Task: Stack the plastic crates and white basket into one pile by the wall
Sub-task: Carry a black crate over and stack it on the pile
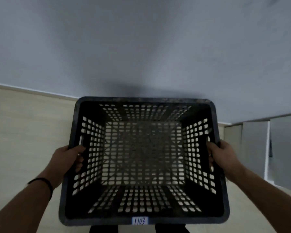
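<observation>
Across the top of the frame runs the pale grey wall (141,39), meeting the beige floor (23,123) at a thin skirting line on the left. Filling the lower centre is the black crate (142,221), open side up and empty, which I hold by its two short ends with its far rim close to the wall. Its lattice sides and bottom suggest to me a light, stiff shell that will not sag, though the smooth rim looks as if it could slide in a loose grip; the slots cut in each end look like the safest hold. At lower right stands a grey box or cabinet edge (282,148). My left hand (69,158) is clamped on the left rim, fingers hooked inside. My right hand (223,156) grips the right rim likewise, both forearms reaching up from the bottom corners. Smallest is a white label (140,221) on the near rim.
</observation>
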